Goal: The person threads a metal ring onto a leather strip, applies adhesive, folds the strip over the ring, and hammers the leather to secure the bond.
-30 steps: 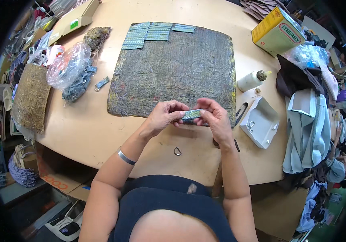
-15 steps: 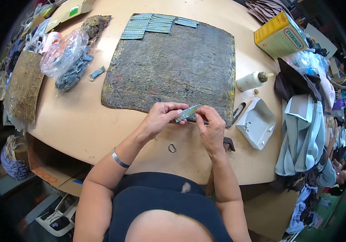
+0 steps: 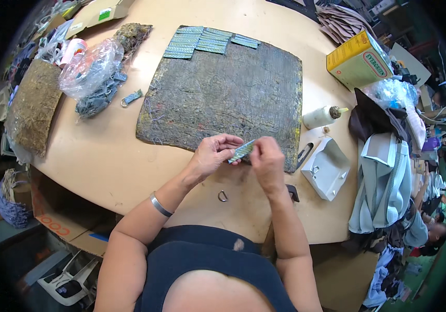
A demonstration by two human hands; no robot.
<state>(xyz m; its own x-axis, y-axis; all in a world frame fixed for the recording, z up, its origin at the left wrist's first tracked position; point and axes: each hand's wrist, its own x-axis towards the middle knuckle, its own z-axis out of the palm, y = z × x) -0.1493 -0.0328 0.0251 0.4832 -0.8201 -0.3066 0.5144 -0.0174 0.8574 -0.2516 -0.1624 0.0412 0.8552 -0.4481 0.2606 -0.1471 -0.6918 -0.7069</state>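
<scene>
My left hand (image 3: 214, 154) pinches a short blue-green patterned strip (image 3: 242, 151) above the near edge of a dark, glue-stained board (image 3: 223, 93). At the strip's upper right end is my right hand (image 3: 268, 158), fingers bent together; motion blurs it, and I cannot make out whether it holds anything besides the strip's end. On the table below my hands lies a metal D-ring (image 3: 223, 196). Several similar strips (image 3: 184, 42) lie in rows along the board's far left edge. One finished-looking strip with a ring (image 3: 132, 98) rests left of the board.
To the right stand a white glue bottle (image 3: 325, 117), a white box tray (image 3: 327, 171) with metal rings, and a yellow-green tin (image 3: 359, 60). Grey fabric pieces (image 3: 381, 182) hang over the right edge. A plastic bag (image 3: 93, 73) and a brown board (image 3: 34, 106) lie left.
My right hand has shifted slightly left and up over the strip's end, now blurred. My left hand keeps its pinch on the strip. The whole view has shifted a little.
</scene>
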